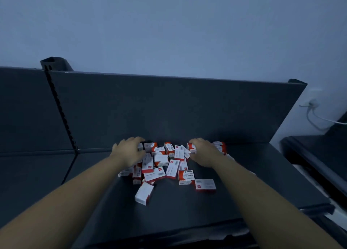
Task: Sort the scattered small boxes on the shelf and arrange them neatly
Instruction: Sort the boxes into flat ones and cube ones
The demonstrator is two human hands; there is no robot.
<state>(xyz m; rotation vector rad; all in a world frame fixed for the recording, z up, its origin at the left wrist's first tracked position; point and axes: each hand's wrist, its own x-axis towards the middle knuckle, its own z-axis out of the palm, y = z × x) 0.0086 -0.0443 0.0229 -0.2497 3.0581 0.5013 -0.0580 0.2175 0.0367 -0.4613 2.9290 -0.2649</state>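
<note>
Grips: left hand, right hand curled over boxes near back wall; hold unclear.

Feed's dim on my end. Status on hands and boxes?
On pile's far edge: left hand, right hand, both curled over it, grip unclear. Jumbled boxes on shelf, unsorted. Nothing in the way.

Held both arms out over the dark shelf. Kept the left grip on the far left edge of the heap of small boxes and the right grip on its far right edge, fingers curled down onto boxes. Could not tell whether either pinched anything. Saw jumbled, overlapping white-and-red packs between the grips, a tilted white box lying apart nearer than the left grip, a flat box nearer than the right, and a dark back panel beyond both.
</note>
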